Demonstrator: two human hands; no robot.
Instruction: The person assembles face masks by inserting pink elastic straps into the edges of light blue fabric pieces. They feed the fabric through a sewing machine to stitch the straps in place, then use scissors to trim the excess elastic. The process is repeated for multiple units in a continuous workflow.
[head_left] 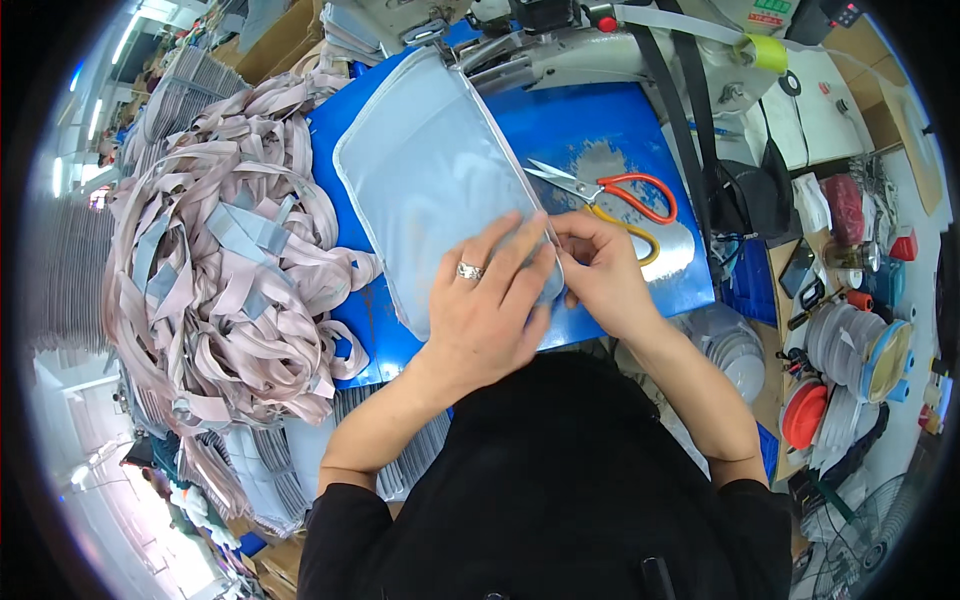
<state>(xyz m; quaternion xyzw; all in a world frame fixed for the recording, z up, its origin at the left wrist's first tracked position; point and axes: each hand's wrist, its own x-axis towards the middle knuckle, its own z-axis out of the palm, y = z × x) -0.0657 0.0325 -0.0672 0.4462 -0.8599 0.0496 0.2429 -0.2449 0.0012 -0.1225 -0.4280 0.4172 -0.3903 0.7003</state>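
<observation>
A light blue fabric panel with rounded corners and a pale bound edge lies on the blue work surface, its far end reaching the sewing machine. My left hand, wearing a ring, rests over the panel's near right corner with fingers stretched out and slightly apart. At the panel's right edge, my right hand pinches the border between thumb and fingers. Just beyond my right hand lies a pair of scissors with one red and one yellow handle, its blades parted.
To the left, a big tangled heap of pinkish fabric strips overlaps the work surface. Stacks of grey-blue pieces stand beyond it. On the right are black straps, a white table and a shelf with spools of tape.
</observation>
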